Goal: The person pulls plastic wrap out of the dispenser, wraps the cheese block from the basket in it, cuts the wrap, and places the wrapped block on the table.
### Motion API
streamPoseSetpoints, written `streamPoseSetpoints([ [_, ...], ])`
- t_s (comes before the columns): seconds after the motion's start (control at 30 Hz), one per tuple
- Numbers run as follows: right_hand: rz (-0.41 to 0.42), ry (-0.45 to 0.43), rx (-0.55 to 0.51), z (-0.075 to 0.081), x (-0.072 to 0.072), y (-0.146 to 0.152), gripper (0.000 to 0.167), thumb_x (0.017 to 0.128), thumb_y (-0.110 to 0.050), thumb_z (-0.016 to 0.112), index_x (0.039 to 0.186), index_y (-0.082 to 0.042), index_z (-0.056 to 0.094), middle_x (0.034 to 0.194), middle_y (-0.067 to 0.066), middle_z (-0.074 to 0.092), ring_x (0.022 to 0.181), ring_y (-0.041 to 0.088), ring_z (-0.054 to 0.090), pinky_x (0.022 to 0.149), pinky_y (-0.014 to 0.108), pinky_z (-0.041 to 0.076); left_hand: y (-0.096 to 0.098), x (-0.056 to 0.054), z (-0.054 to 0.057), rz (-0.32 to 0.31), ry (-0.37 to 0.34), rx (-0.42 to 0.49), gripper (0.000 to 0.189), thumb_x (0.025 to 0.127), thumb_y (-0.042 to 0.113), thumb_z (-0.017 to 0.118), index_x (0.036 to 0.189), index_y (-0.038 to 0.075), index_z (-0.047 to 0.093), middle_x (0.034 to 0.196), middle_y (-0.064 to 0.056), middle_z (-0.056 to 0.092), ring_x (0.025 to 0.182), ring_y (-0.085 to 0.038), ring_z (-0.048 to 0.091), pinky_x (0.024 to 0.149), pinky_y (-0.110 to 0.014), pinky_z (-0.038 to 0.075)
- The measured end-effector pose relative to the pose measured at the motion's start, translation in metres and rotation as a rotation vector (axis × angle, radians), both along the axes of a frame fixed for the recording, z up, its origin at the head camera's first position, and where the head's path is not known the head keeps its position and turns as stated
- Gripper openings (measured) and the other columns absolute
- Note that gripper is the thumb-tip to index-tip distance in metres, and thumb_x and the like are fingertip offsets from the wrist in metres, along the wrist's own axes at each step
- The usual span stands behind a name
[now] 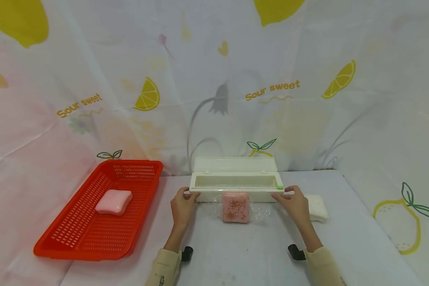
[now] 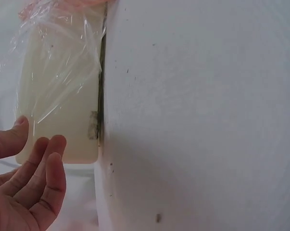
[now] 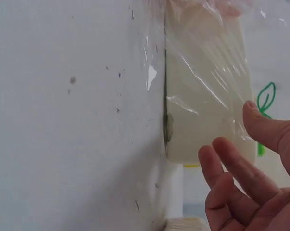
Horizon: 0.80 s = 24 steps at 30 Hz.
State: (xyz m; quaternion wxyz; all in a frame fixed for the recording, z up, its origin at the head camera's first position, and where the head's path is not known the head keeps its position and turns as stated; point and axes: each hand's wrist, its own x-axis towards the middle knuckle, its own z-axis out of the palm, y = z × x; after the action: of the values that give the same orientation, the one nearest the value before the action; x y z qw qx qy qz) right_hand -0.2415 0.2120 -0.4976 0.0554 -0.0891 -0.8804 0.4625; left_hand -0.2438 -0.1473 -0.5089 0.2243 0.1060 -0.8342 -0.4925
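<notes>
A white cling film dispenser (image 1: 236,196) stands at the back of the table with its lid (image 1: 235,163) raised. Both hands are at its ends: my left hand (image 1: 183,208) grips the left front corner, and my right hand (image 1: 296,204) the right one. In each wrist view the thumb meets the upper edge while the other fingers curl by the end. Clear cling film (image 2: 63,72) slants across the front face toward a pink sponge-like block (image 1: 236,207) with brown specks, in front of the dispenser. Whether film lies under the fingertips is hidden.
On the left stands a red perforated basket (image 1: 137,234) with a pink block (image 1: 114,201) in it. A white block (image 1: 317,207) lies beside the right hand, partly hidden by it. Behind the table hangs a lemon-print cloth (image 1: 200,79).
</notes>
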Motion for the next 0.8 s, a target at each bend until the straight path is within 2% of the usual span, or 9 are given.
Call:
streamPoseSetpoints([
  [0.13,-0.052,0.058,-0.067,-0.005,0.001,-0.006,0.06,0.083,-0.036,0.08,0.121,-0.001,0.05,0.102,0.021,0.071,0.094,0.033,0.069,0.064,0.028,0.046,0.004,0.002,-0.001,0.013,-0.001,0.039,0.034,0.083,0.015,0.081,0.111,0.003,0.067,0.082,-0.011,0.073,0.075,-0.022,0.069,0.071,-0.042,0.053],
  [0.3,-0.073,0.11,-0.154,-0.009,0.003,-0.009,0.052,0.085,-0.023,0.079,0.123,-0.002,0.051,0.097,0.015,0.073,0.076,0.01,0.071,0.063,0.02,0.045,0.008,0.004,-0.002,0.012,0.018,0.098,0.037,0.082,0.008,0.08,0.115,0.0,0.065,0.082,-0.012,0.073,0.075,-0.023,0.069,0.07,-0.038,0.053],
  [0.4,-0.082,0.129,-0.163,-0.008,0.004,-0.01,0.048,0.085,-0.021,0.079,0.123,-0.004,0.053,0.096,0.013,0.074,0.07,0.001,0.067,0.062,0.019,0.045,0.007,0.004,-0.002,0.007,0.026,0.112,0.038,0.082,0.004,0.078,0.116,-0.001,0.064,0.082,-0.013,0.072,0.075,-0.023,0.069,0.068,-0.034,0.053],
  [0.6,-0.065,0.15,-0.138,-0.002,0.01,-0.014,0.039,0.085,-0.019,0.078,0.118,-0.006,0.061,0.094,0.011,0.074,0.072,0.006,0.069,0.059,0.022,0.046,0.006,0.006,-0.001,-0.052,0.028,0.113,0.04,0.083,-0.002,0.074,0.121,-0.003,0.06,0.085,-0.013,0.071,0.079,-0.026,0.068,0.068,-0.032,0.053],
  [0.8,0.03,0.238,-0.079,0.002,0.02,-0.02,0.026,0.087,-0.014,0.076,0.112,-0.008,0.071,0.095,0.007,0.074,0.085,0.019,0.07,0.065,0.023,0.049,0.009,0.013,0.003,-0.111,0.049,0.106,0.036,0.085,-0.003,0.071,0.119,-0.001,0.061,0.089,-0.01,0.07,0.084,-0.026,0.067,0.069,-0.029,0.051],
])
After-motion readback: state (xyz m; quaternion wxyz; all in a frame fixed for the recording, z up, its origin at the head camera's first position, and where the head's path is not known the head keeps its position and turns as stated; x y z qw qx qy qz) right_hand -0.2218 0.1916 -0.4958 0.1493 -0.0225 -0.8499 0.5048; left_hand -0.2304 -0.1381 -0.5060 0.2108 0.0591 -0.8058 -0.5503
